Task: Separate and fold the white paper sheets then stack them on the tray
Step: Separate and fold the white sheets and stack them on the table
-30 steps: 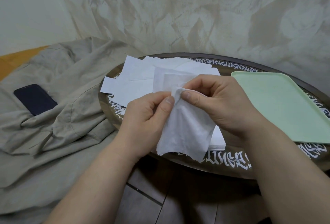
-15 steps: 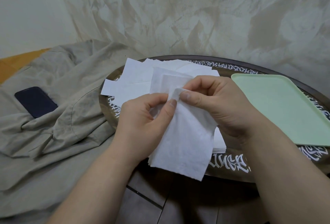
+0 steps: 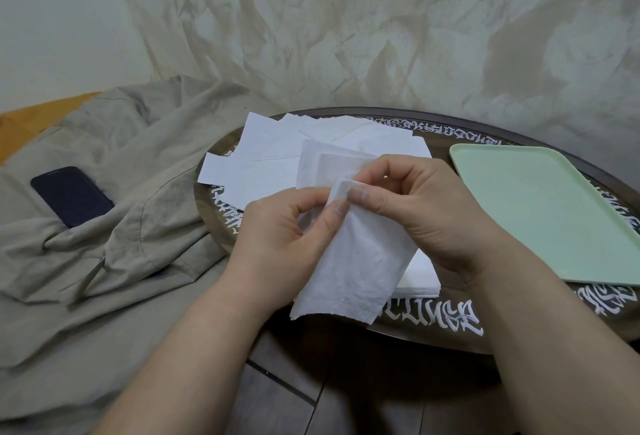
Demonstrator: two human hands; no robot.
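1. Left hand (image 3: 287, 230): thumb and fingers pinched on the upper left edge of a white sheet (image 3: 349, 271) held in the air above the near rim of the table (image 3: 433, 325). The grip is firm, the fingers curled round the paper.
2. Right hand (image 3: 415, 206): thumb and forefinger clamped on the sheet's top corner, just beside the left thumb. The other fingers are curled loosely above.
3. Change: a second ago the sheet hung crumpled and short; it now hangs longer and flatter, its lower edge below the table rim. The right thumb has worked the corner's plies a little apart.
4. Judgement: the layers are being peeled apart. Separation has begun but is not finished; no fold is made yet.
5. A neat stack (image 3: 420, 278) of sheets lies on the table under the right wrist, unmoved.
6. Loose sheets (image 3: 277, 154) lie spread on the table's far left, as before.
7. Tray (image 3: 540, 212): green, on the table's right, with nothing on it, then and now. Stacking has not started.
8. Off the table to the left, a phone (image 3: 71, 195) rests on grey cloth (image 3: 114, 261), unchanged.
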